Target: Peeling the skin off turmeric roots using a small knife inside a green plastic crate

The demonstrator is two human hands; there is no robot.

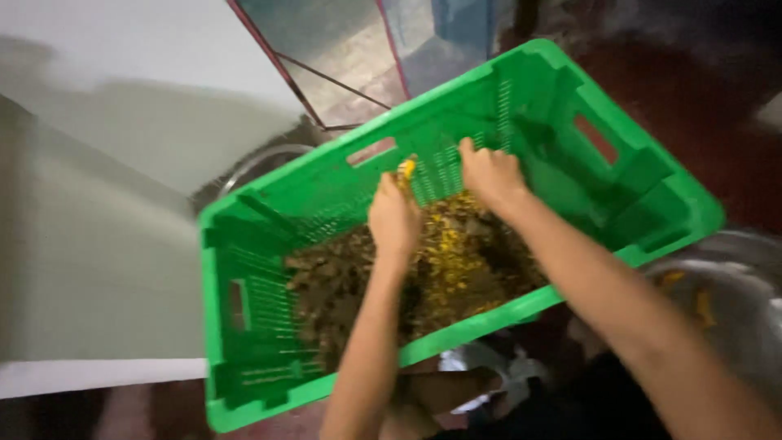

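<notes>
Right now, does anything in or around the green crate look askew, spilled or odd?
The green crate sits skewed across the view. Its brown and yellow plant bits are heaped at one side, under the left hand and right hand, leaving the rest bare. No spill shows outside it, though the picture is blurred.

Green slatted plastic crate (570,163) sitting tilted under both hands, holding a heap of brown and yellow plant scraps (440,269) beneath the fingers.
</notes>
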